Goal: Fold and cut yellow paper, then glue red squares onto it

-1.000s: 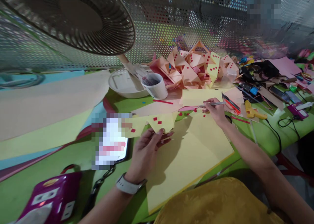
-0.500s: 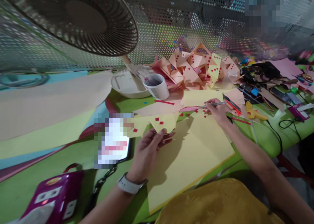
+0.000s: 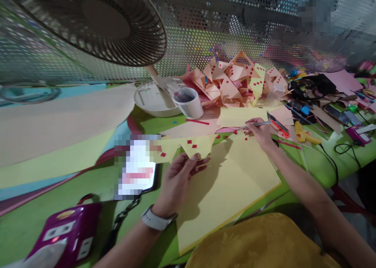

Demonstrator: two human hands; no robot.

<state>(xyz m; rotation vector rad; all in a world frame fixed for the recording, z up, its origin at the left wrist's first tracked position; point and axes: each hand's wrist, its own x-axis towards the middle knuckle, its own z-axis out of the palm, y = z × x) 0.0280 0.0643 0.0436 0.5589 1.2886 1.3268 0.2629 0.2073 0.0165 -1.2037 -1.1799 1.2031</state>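
Note:
My left hand pinches the lower point of a folded yellow paper piece dotted with small red squares, held just above a large yellow sheet. My right hand is closed on metal tweezers, whose tips point left at tiny red paper squares scattered at the sheet's far edge. A watch sits on my left wrist.
A heap of folded peach and yellow paper shapes lies behind, beside a white cup and a fan on its base. A red cutter, yellow glue gun, phone and purple power strip surround the green table.
Both hands stay almost where they were; the view has shifted slightly. The tweezers still point at the red squares.

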